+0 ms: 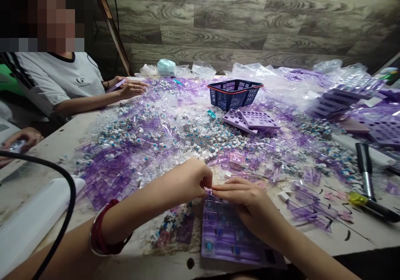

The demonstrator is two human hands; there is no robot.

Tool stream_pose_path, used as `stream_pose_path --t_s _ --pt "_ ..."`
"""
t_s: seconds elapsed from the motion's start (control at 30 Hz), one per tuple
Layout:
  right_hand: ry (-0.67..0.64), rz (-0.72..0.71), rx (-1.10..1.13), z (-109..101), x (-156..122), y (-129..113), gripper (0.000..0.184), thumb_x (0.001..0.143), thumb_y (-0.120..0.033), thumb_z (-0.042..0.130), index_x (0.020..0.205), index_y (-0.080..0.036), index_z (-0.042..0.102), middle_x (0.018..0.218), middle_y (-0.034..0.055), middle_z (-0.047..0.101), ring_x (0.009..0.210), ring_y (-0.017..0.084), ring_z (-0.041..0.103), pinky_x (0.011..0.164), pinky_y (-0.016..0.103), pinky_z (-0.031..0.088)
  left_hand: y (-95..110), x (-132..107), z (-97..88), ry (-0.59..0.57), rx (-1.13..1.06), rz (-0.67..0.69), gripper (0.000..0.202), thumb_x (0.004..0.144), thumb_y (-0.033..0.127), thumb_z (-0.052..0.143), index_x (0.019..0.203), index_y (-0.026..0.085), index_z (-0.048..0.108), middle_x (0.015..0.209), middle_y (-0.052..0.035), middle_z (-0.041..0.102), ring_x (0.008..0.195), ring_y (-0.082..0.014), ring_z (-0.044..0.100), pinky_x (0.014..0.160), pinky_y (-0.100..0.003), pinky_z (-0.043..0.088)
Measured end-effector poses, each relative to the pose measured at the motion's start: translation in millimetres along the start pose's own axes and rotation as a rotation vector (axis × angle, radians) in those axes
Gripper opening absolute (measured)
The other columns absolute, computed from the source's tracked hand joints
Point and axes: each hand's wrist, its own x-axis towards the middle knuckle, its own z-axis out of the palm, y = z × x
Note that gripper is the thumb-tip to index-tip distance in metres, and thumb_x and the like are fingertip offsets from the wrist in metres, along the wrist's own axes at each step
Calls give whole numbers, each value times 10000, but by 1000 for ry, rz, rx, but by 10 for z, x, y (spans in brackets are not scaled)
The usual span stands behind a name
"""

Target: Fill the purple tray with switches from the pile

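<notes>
Tray (pixel 225 238): purple, 6 o'clock, under right hand (pixel 250 205).
Grip: left hand (pixel 187 182) and right fingertips pinch small part (pixel 208 191) at tray's 12 o'clock edge.
Risk: a slip likely loses it in loose pile (pixel 162 134), 11 o'clock.
Basket (pixel 234 93): 12 o'clock, far.

Table (pixel 46 151) strewn with switches (pixel 187 134), purple pieces (pixel 106 176); blue basket (pixel 234 93); purple tray (pixel 225 234) near edge.

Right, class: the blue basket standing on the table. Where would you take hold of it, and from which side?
Probably by its red rim, at the two short ends, coming down from above: the basket stands upright with its mouth open, and small loose parts crowd its foot, so the sides low down are harder to reach.
</notes>
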Motion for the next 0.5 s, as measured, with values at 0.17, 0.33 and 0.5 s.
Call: stream_pose_path --t_s 0.17,0.33,0.5 --pt "33 15 28 -4 1 3 565 710 31 378 1109 -232 679 1061 19 698 960 188 634 844 370 534 44 -17 18 24 90 8 115 673 72 622 739 106 711 610 -22 639 539 -109 514 479 -207 301" --pt "68 5 52 -5 -5 11 458 801 0 410 1073 -241 689 1051 19 701 941 170 646 843 350 537 106 -33 12 29 65 -30 143 674 59 598 737 103 719 606 -24 643 530 -105 498 479 -211 294" --pt "55 -6 8 -4 -8 -2 446 806 4 412 1071 -227 686 1054 23 700 940 178 641 831 345 531 109 -43 19 17 94 -46 117 687 85 624 745 116 720 619 -23 643 534 -110 493 481 -220 287"
